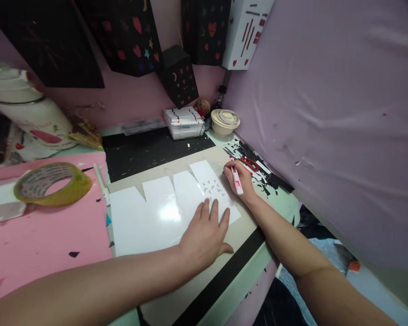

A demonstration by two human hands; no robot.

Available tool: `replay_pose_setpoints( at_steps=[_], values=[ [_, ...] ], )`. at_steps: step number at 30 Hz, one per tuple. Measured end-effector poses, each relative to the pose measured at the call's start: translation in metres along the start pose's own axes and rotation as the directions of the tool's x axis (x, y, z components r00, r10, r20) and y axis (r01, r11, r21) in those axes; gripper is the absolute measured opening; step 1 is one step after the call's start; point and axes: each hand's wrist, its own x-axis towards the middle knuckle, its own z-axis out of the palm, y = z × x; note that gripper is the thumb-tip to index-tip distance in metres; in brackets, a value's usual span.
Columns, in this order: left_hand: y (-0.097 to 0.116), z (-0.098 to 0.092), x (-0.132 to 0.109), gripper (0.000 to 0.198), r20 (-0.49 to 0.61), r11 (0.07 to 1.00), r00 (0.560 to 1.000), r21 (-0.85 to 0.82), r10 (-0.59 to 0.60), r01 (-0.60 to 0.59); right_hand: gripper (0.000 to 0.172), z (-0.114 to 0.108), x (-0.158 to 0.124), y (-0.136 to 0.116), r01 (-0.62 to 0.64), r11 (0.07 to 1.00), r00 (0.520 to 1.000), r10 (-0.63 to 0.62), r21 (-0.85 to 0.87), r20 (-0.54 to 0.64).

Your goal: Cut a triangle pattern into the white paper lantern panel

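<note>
A white paper sheet (132, 226) with slits along its far edge lies on a beige board (197, 294). Small triangular and curved holes are cut through its right-hand panel. My left hand (206, 231) rests on the sheet just below these holes, fingers spread and palm down. In my right hand (242, 181) is a pink utility knife (236, 179), gripped like a pen beside the sheet's right edge. The knife's tip is hidden by my fingers.
Red-handled scissors (250, 164) lie among black and white paper scraps (267, 181) at the right. A yellow tape roll (52, 183) sits on pink paper (64, 235) at the left. Behind stand a marker box (185, 123), a bowl (225, 122) and hanging black paper lanterns (182, 79).
</note>
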Motion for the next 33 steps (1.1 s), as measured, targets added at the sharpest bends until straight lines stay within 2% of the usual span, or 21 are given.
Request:
replay_pose_setpoints(
  at_steps=[2, 4, 7, 10, 14, 17, 19, 26, 30, 32, 33],
  values=[
    [0.002, -0.002, -0.001, 0.069, 0.004, 0.988, 0.989, -0.039, 0.149, -0.149, 0.012, 0.0, 0.001, -0.001, -0.002, 1.0, 1.0, 0.002, 0.007, -0.002],
    [0.004, -0.005, -0.001, 0.046, -0.001, 0.949, 0.952, -0.081, 0.305, -0.304, 0.013, 0.0, 0.001, -0.001, -0.001, 1.0, 1.0, 0.001, 0.005, -0.004],
    [0.006, -0.01, -0.001, 0.034, 0.003, 0.922, 0.927, -0.104, 0.375, -0.373, 0.014, -0.001, 0.0, 0.003, 0.023, 1.0, 1.0, -0.023, 0.017, 0.008],
    [0.008, -0.013, -0.002, 0.04, 0.027, 0.946, 0.948, -0.082, 0.316, -0.313, 0.018, -0.002, -0.001, 0.009, 0.026, 0.998, 1.0, -0.027, 0.05, 0.015],
    [0.012, -0.015, -0.005, 0.065, 0.103, 0.992, 0.987, -0.022, 0.127, -0.125, 0.027, -0.002, -0.002, 0.01, 0.052, 0.997, 0.999, -0.053, 0.055, 0.015],
    [0.013, -0.016, -0.007, 0.085, 0.174, 0.999, 0.984, 0.032, -0.047, 0.042, 0.026, -0.003, -0.003, 0.006, 0.09, 0.996, 0.996, -0.09, 0.001, -0.019],
    [0.011, -0.017, -0.006, 0.092, 0.212, 0.992, 0.97, 0.06, -0.12, 0.109, 0.025, -0.004, -0.004, 0.003, 0.089, 0.996, 0.996, -0.089, -0.007, -0.016],
    [0.007, -0.017, -0.001, 0.086, 0.291, 0.988, 0.945, 0.091, -0.15, 0.129, 0.021, -0.005, -0.007, -0.007, -0.005, 0.996, 0.997, -0.003, 0.089, 0.083],
    [0.008, -0.019, -0.001, 0.085, 0.315, 0.986, 0.936, 0.096, -0.16, 0.136, 0.012, -0.014, -0.02, -0.023, -0.142, 0.958, 0.987, 0.119, 0.249, 0.107],
    [0.009, -0.019, -0.001, 0.086, 0.318, 0.986, 0.934, 0.093, -0.161, 0.138, 0.009, -0.02, -0.031, -0.03, -0.225, 0.939, 0.967, 0.183, 0.259, 0.176],
    [0.01, -0.019, -0.001, 0.086, 0.319, 0.986, 0.934, 0.09, -0.161, 0.139, 0.012, -0.023, -0.037, -0.033, -0.275, 0.932, 0.944, 0.214, 0.238, 0.253]
  ],
)
